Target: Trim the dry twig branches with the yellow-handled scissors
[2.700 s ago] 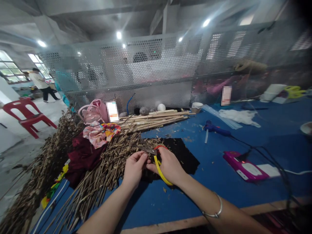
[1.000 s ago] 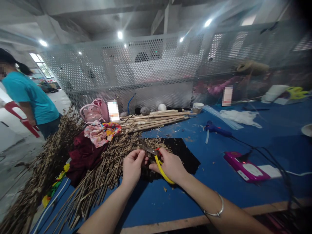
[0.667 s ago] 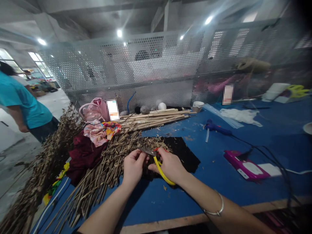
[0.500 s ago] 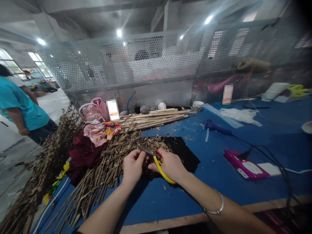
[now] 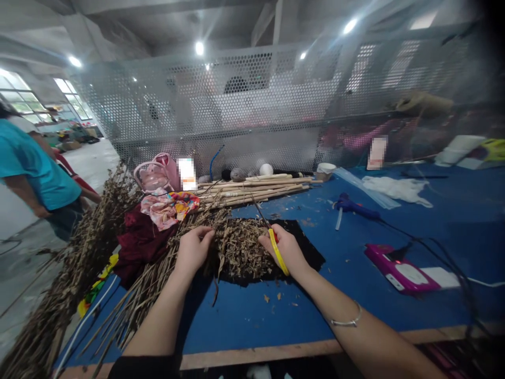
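My right hand [image 5: 288, 247] is closed around the yellow-handled scissors [image 5: 276, 251], whose blades point up and away over the pile's right side. At the pile's left side, my left hand [image 5: 194, 246] has its thumb and forefinger close together at the dried stalks; what they pinch is too small to make out. Chopped dry plant bits [image 5: 248, 250] lie heaped between both hands on a black cloth [image 5: 311, 251]. A thin dried stem [image 5: 215, 290] hangs from the heap's left edge. Long dried stalks [image 5: 145, 287] spread beneath and left of my left hand.
Pale sticks [image 5: 252, 189], a pink bag [image 5: 158, 173] and a dark red cloth [image 5: 140, 242] lie behind and left. A blue glue gun [image 5: 355, 206], a magenta device [image 5: 400, 268] and cables are on the right. A person in a turquoise shirt [image 5: 37, 163] stands far left.
My left hand has moved left, away from the scissors. My right hand has shifted slightly right, and the scissor blades now point forward instead of left. The chopped heap shows between my hands.
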### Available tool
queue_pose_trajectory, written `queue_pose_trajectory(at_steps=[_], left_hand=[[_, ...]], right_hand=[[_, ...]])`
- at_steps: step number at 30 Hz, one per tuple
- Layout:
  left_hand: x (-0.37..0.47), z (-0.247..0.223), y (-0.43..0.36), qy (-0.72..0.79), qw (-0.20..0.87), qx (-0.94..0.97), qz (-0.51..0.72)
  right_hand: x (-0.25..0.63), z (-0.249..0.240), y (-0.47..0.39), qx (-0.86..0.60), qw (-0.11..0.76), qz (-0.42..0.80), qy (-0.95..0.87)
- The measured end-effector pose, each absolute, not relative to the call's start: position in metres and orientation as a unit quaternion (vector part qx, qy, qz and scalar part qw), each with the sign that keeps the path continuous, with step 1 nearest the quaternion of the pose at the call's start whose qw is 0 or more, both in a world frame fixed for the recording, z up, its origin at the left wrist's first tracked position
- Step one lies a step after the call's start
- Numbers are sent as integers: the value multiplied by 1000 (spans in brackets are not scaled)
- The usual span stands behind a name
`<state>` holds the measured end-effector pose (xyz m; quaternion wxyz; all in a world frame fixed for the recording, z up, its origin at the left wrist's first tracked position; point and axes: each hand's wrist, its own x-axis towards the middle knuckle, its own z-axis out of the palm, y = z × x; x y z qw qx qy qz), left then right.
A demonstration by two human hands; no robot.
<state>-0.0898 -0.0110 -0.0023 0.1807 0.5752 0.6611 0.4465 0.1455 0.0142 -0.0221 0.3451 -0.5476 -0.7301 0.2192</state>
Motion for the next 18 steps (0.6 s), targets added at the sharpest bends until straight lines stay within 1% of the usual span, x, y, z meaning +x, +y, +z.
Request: queue_pose_trajectory(at_steps=[4, 8, 10, 14, 16, 18], left_hand=[[-81, -11, -11, 653, 216, 610, 394], [-81, -19, -9, 655, 202, 632, 361], [-85, -19, -8, 651, 202, 634, 365], [-90, -10, -7, 656, 223, 539, 479], [-89, -5, -7, 632, 271, 474, 550], [-87, 0, -7, 586, 346, 418, 602]], right_hand=[[143, -23, 12, -538, 342, 226, -736], [140, -21, 9, -532, 327, 232, -746], [139, -21, 9, -531, 323, 233, -748], [140, -21, 10, -536, 320, 225, -748], [140, -22, 10, -538, 319, 223, -748], [140, -22, 11, -540, 319, 222, -747]])
